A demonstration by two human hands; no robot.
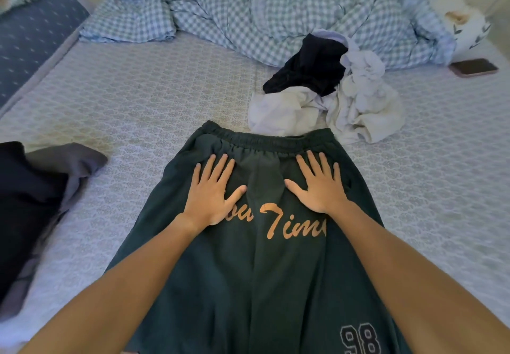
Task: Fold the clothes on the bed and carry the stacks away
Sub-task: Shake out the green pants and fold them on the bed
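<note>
Dark green shorts [256,276] with orange script and a "98" print lie spread flat on the bed [154,100], elastic waistband at the far end. My left hand [214,191] presses flat on the fabric just below the waistband, fingers straight and spread. Level with it, my right hand [320,185] lies flat on the right half in the same way. Beyond the waistband sits a crumpled heap of white clothes [356,105] with a black garment [309,64] on top. A dark navy and grey pile of clothes [33,204] lies at the bed's left side.
A rumpled blue checked duvet [248,9] covers the far end of the bed. A phone [474,67] lies at the far right next to a white floral pillow [455,20]. A blue dotted cushion [33,36] runs along the far left edge.
</note>
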